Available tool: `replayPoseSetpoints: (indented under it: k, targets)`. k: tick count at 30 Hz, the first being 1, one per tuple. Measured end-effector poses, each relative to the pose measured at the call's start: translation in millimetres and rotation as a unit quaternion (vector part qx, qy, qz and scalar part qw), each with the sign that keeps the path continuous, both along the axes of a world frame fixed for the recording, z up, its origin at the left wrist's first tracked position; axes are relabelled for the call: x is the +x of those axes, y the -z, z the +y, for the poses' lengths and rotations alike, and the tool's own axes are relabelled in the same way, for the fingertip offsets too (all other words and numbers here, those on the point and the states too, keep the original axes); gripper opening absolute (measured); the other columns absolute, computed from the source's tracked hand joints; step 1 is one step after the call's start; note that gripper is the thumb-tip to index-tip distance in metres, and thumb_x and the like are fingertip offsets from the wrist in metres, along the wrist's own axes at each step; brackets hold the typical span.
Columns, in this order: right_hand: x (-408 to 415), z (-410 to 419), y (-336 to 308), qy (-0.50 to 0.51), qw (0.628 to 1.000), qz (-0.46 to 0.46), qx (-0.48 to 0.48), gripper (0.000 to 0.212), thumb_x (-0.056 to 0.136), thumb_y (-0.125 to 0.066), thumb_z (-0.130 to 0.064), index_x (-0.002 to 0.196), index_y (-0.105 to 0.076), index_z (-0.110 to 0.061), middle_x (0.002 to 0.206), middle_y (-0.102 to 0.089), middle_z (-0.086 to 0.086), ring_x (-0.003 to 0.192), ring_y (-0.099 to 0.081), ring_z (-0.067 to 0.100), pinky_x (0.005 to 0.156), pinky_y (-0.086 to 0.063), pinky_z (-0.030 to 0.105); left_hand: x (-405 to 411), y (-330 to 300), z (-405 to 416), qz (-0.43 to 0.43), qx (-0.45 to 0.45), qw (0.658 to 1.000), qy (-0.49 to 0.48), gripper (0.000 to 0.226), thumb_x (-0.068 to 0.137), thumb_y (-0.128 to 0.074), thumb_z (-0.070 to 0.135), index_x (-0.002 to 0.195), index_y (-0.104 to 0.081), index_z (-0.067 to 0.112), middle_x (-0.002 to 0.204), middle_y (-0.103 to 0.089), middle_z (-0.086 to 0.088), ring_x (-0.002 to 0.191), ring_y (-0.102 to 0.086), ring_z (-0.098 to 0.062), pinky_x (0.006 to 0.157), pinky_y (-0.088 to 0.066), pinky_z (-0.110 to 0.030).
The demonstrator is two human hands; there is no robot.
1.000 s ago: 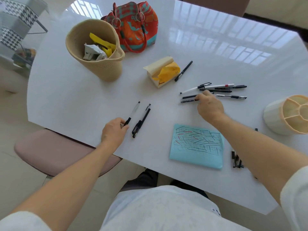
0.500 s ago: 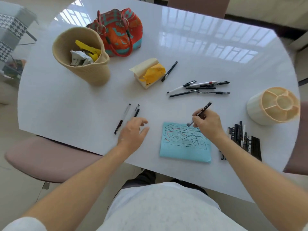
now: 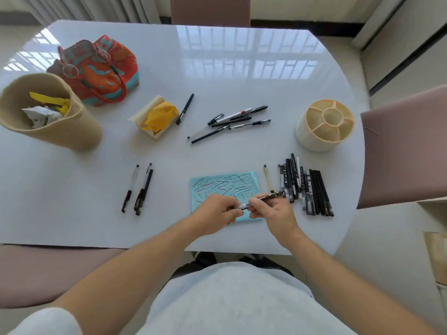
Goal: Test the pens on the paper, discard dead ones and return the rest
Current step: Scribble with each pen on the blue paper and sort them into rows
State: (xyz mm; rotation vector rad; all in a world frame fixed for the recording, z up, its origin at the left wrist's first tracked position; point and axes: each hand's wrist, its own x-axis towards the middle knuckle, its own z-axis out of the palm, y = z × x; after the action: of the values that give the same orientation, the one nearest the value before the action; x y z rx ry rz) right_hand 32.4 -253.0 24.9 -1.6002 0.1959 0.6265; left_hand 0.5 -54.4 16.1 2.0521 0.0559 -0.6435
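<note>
Both hands meet over the near edge of the scribbled light-blue paper [image 3: 225, 184]. My right hand [image 3: 273, 211] grips a patterned black pen [image 3: 272, 196] by its barrel, and my left hand [image 3: 217, 213] pinches the pen's pale near end. Several untested pens [image 3: 232, 120] lie loose in the middle of the white table [image 3: 242, 81]. A row of several dark pens [image 3: 304, 187] lies right of the paper. Two pens [image 3: 139, 187] lie to the left. The cream divided pen holder [image 3: 325, 124] stands at right, nothing showing inside it.
A woven basket [image 3: 60, 131] with crumpled paper and yellow scraps stands far left, beside an orange patterned handbag [image 3: 99, 71]. A yellow tissue pack [image 3: 157, 117] and a single black pen [image 3: 185, 108] lie behind centre. Pink chairs [image 3: 406, 146] flank the table.
My right hand picked a pen from the loose group and brought it to the paper. My left hand left the two pens at left and now pinches that pen's end.
</note>
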Motion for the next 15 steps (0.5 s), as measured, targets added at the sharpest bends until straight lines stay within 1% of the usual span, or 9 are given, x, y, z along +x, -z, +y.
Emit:
replayPoseSetpoints:
  k: [2, 3, 4, 5, 7, 9, 11, 13, 15]
  targets:
    - [6.4, -17.5, 5.9, 0.098, 0.995, 0.014, -0.018, 0.015, 0.096, -0.068, -0.008, 0.082, -0.072, -0.002, 0.065, -0.066, 0.008, 0.055, -0.06, 0.018, 0.063, -0.06, 0.036, -2.2, 5.2, 4.5, -0.012, 0.049, 0.999, -0.006, 0.017, 0.09, -0.064, 0.035, 0.079, -0.065, 0.022, 0.065, -0.066, 0.008, 0.063, -0.061, -0.014, 0.066, -0.054, -0.041]
    - [14.4, -31.5, 7.9, 0.151, 0.988, 0.02, -0.031, 0.016, 0.096, -0.068, -0.009, 0.082, -0.07, -0.003, 0.065, -0.064, 0.007, 0.054, -0.059, 0.017, 0.063, -0.06, 0.037, -4.9, 9.8, 12.5, -0.018, 0.079, 0.997, -0.017, 0.017, 0.09, -0.064, 0.034, 0.08, -0.065, 0.021, 0.065, -0.065, 0.009, 0.064, -0.06, -0.013, 0.068, -0.054, -0.042]
    - [23.4, -47.2, 9.3, 0.181, 0.982, 0.018, -0.047, 0.015, 0.097, -0.067, -0.01, 0.083, -0.07, -0.003, 0.067, -0.064, 0.007, 0.055, -0.059, 0.018, 0.064, -0.06, 0.038, -9.1, 14.3, 22.4, -0.025, 0.116, 0.993, -0.025, 0.016, 0.09, -0.064, 0.035, 0.081, -0.066, 0.021, 0.066, -0.065, 0.009, 0.066, -0.06, -0.013, 0.07, -0.053, -0.041]
    - [30.8, -60.8, 10.6, 0.176, 0.982, 0.008, -0.073, 0.014, 0.097, -0.067, -0.01, 0.085, -0.071, -0.003, 0.069, -0.066, 0.009, 0.059, -0.06, 0.02, 0.066, -0.06, 0.04, -13.1, 18.0, 32.0, -0.035, 0.154, 0.987, -0.025, 0.016, 0.091, -0.064, 0.036, 0.083, -0.067, 0.022, 0.069, -0.066, 0.009, 0.069, -0.06, -0.013, 0.072, -0.053, -0.04]
    - [35.4, -71.2, 14.8, 0.117, 0.987, -0.017, -0.11, 0.01, 0.096, -0.067, -0.007, 0.088, -0.074, -0.006, 0.075, -0.07, 0.014, 0.065, -0.064, 0.022, 0.07, -0.06, 0.04, -20.2, 25.3, 43.0, -0.068, 0.2, 0.978, -0.002, 0.017, 0.091, -0.064, 0.039, 0.085, -0.068, 0.024, 0.082, -0.067, 0.011, 0.081, -0.061, -0.012, 0.077, -0.052, -0.037]
    - [27.5, -59.0, 18.6, 0.056, 0.993, -0.028, -0.098, 0.012, 0.094, -0.067, -0.002, 0.09, -0.076, -0.009, 0.08, -0.074, 0.014, 0.066, -0.069, 0.02, 0.07, -0.062, 0.033, -24.1, 31.4, 36.2, -0.117, 0.196, 0.973, 0.029, 0.017, 0.093, -0.063, 0.041, 0.085, -0.067, 0.026, 0.105, -0.068, 0.014, 0.105, -0.058, -0.011, 0.086, -0.052, -0.034]
    - [16.7, -39.7, 22.4, 0.012, 0.996, -0.035, -0.079, 0.015, 0.091, -0.067, -0.002, 0.088, -0.078, -0.012, 0.082, -0.077, 0.01, 0.069, -0.072, 0.021, 0.072, -0.063, 0.034, -24.8, 36.5, 21.2, -0.148, 0.195, 0.967, 0.066, 0.017, 0.095, -0.06, 0.042, 0.088, -0.068, 0.028, 0.13, -0.062, 0.011, 0.128, -0.049, -0.012, 0.098, -0.047, -0.032]
    - [9.3, -26.7, 30.0, 0.004, 0.996, -0.047, -0.082, 0.016, 0.088, -0.067, -0.007, 0.086, -0.078, -0.018, 0.083, -0.078, 0.007, 0.068, -0.073, 0.024, 0.072, -0.062, 0.039, -26.7, 43.2, 13.0, -0.154, 0.204, 0.962, 0.101, 0.018, 0.097, -0.058, 0.041, 0.092, -0.068, 0.027, 0.144, -0.053, 0.007, 0.14, -0.039, -0.015, 0.108, -0.037, -0.032]
    - [4.0, -19.7, 35.7, 0.0, 0.993, -0.059, -0.102, 0.015, 0.084, -0.068, -0.013, 0.083, -0.075, -0.026, 0.081, -0.076, 0.004, 0.065, -0.072, 0.028, 0.069, -0.061, 0.041, -30.2, 48.8, 12.0, -0.14, 0.212, 0.96, 0.119, 0.019, 0.097, -0.057, 0.04, 0.095, -0.069, 0.025, 0.15, -0.048, 0.004, 0.144, -0.033, -0.017, 0.113, -0.032, -0.033]
